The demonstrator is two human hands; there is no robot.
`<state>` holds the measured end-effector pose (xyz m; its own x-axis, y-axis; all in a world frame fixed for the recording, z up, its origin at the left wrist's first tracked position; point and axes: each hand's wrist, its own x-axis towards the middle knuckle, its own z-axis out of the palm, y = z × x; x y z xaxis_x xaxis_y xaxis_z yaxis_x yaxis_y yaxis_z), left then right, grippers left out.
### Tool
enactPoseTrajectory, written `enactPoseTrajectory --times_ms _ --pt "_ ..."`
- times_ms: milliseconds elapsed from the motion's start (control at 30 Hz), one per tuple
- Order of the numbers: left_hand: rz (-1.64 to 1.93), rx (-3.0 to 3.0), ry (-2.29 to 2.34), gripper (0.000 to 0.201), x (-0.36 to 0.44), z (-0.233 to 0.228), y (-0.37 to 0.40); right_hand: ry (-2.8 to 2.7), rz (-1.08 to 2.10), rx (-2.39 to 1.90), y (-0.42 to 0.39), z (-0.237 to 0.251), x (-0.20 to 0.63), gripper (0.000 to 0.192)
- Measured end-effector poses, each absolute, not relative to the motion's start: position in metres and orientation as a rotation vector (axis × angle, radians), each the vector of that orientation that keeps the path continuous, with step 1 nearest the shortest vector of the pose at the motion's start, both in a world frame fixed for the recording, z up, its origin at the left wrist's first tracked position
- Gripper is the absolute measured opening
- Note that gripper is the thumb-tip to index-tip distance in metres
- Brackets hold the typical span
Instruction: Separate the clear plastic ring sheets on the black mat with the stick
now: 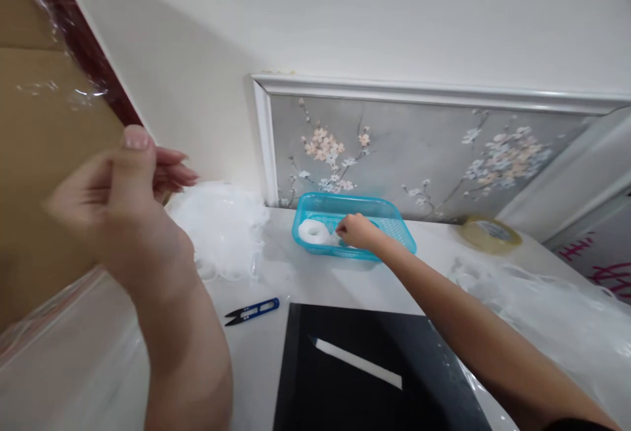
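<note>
White table (296,280): right hand (359,231), grip closed on white roll (314,231) in blue basket (394,227).

Looks like home room used as small packing spot. White wall with floral panel (394,148) in white moulding behind counter (276,280). On counter: blue basket (394,227) at back edge, tape roll (490,232) toward right back corner, thread snips (252,311) near middle, black board (365,378) at front edge, clear plastic bags (221,227) heaped left. Cardboard (34,155) wrapped in film at far left.
</note>
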<state>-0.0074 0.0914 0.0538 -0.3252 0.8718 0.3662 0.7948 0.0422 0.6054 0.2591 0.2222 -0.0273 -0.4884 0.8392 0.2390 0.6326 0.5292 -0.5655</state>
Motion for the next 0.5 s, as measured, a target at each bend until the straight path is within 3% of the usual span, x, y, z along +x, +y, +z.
enactPoseTrajectory --times_ms 133,233,267,333,433,500 --pt "0.851 1.455 2.648 0.058 -0.039 0.042 0.125 -2.448 0.471 -1.233 0.165 -0.008 0.266 0.044" --pt "0.709 1.234 2.865 0.059 -0.056 0.035 0.139 -2.689 0.810 -1.287 0.101 -0.025 0.278 0.035" --pt "0.694 1.206 2.895 0.055 -0.060 0.033 0.141 -2.760 0.794 -1.364 0.082 -0.035 0.282 0.037" --pt "0.673 1.185 2.929 0.041 -0.067 0.030 0.141 -2.860 0.828 -1.445 0.054 -0.056 0.290 0.023" --pt "0.638 1.211 2.911 0.025 -0.071 0.034 0.138 -2.821 1.059 -1.423 0.038 -0.075 0.299 0.007" --pt "0.608 1.254 2.873 0.029 -0.065 0.041 0.134 -2.697 1.267 -1.380 0.035 -0.078 0.307 0.007"
